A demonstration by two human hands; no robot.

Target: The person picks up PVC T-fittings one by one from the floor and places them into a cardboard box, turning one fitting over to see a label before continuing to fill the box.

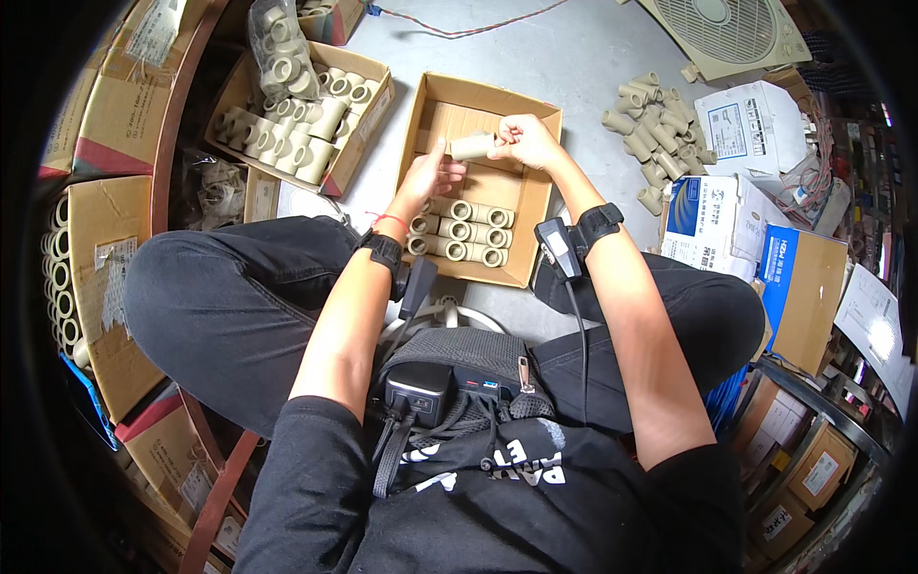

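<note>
A beige plastic pipe fitting (471, 148) is held by one end in my right hand (532, 142), pinched between thumb and fingers. It hangs over an open cardboard box (436, 118) in front of me. My left hand (429, 174) is at the fitting's other end, thumb raised and fingers spread; whether the thumb touches it is hard to tell. Inside the near part of the box, beige tee fittings (460, 231) lie in neat rows with round openings facing up. My left forearm hides some of them.
At left, another cardboard box (371, 118) holds more fittings, with a plastic bag of fittings (287, 61) on top. Loose fittings (656, 133) are heaped at right, near a box fan (706, 32) and a white carton (739, 125). Stacked cartons (118, 265) line the left.
</note>
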